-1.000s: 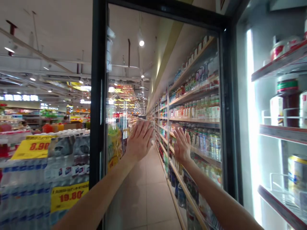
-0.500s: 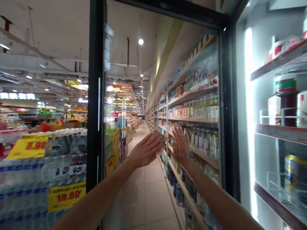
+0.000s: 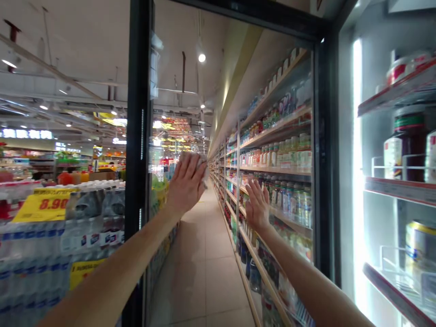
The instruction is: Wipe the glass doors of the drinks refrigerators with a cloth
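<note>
A glass door with a dark frame (image 3: 139, 118) stands open in front of me. My left hand (image 3: 185, 187) presses a pale, crumpled cloth (image 3: 205, 176) against the pane, left of its middle. Only the cloth's edges show past the fingers; the rest is hidden under the hand. To the right, my right hand (image 3: 258, 206) has its palm toward the glass with nothing in it, fingers stretched upward. It appears to rest on the pane, over the shelves seen through it.
Right of the door is a lit cooler with wire-fronted shelves (image 3: 400, 188), dark bottles (image 3: 412, 143) and a can (image 3: 418, 254). Stacked packs of bottled water (image 3: 30, 272) with yellow price signs (image 3: 44, 204) stand at left. Through the glass, a tiled aisle floor (image 3: 204, 281) runs along bottle-filled shelves.
My left hand has moved left and upward across the glass with the cloth, away from my right hand. The right hand stays in about the same place.
</note>
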`<state>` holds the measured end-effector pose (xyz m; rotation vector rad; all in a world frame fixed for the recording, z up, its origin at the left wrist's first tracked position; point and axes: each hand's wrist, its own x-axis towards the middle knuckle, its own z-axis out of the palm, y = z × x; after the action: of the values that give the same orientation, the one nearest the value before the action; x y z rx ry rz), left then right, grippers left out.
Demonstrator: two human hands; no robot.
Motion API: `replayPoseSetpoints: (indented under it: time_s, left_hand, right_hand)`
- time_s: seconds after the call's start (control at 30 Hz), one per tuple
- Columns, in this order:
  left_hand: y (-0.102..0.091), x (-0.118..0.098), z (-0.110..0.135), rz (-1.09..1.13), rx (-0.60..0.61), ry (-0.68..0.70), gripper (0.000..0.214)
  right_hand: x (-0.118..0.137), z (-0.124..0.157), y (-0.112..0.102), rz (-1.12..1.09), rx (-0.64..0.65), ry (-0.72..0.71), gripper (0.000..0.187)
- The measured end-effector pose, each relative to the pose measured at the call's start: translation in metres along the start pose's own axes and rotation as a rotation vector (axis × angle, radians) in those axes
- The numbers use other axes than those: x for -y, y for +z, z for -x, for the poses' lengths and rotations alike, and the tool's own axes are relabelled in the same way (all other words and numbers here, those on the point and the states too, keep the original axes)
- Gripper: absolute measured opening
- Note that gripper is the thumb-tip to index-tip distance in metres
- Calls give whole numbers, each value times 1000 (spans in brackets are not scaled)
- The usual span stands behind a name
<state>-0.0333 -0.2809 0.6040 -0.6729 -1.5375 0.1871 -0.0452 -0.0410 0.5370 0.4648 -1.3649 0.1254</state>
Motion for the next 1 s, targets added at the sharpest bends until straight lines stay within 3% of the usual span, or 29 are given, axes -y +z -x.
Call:
replayPoseSetpoints:
  time_s: [0.03, 0.13, 0.17, 0.2, 0.3, 0.33, 0.47, 0.5, 0.63, 0.67, 0.8, 0.83, 0.87, 0.97, 1.0]
  left_hand:
    - [0, 0, 0, 2, 0, 17, 57]
    - [2, -4, 3, 73, 92, 363, 58]
    - [3, -5, 3, 85, 106, 405, 58]
    - [3, -5, 3, 78, 94, 354, 58]
    - [5, -4, 2, 0, -15, -2, 57]
    - [5, -5, 2, -10, -28, -15, 57]
    - [5, -7, 3, 61, 90, 455, 56]
    - [4, -4, 1, 66, 100, 470, 56]
    - [1, 3, -3, -2, -26, -6, 57]
    - [1, 2, -1, -5, -35, -20, 57]
    - [2, -6, 12, 83, 96, 460, 56]
    - [2, -5, 12, 88, 112, 474, 56]
    - [1, -3, 11, 75, 102, 402, 56]
    - [-1, 5, 3, -2, -7, 17, 57]
    - [-2, 7, 2, -8, -22, -6, 58]
  right_hand:
    - [0, 0, 0, 1, 3, -3, 55]
    - [0, -1, -1, -6, 9, -10, 55]
    - [0, -1, -1, -9, 4, -11, 54]
    - [0, -1, 0, -12, -1, -11, 54]
    - [0, -1, 0, -16, -9, -6, 54]
    - [1, -1, 0, -16, -7, -7, 54]
    - [1, -1, -1, -14, 4, -9, 55]
    - [1, -1, -1, -14, 5, -7, 55]
    - [1, -1, 0, -5, 1, 5, 55]
    - [0, 0, 0, -2, 3, 5, 55]
    - [0, 1, 0, 0, 18, 5, 56]
    - [0, 1, 0, -1, 22, 7, 56]
    - [0, 1, 0, -2, 19, 8, 56]
    - [0, 1, 0, 2, 18, 10, 56]
    - [0, 1, 0, 2, 18, 10, 56]
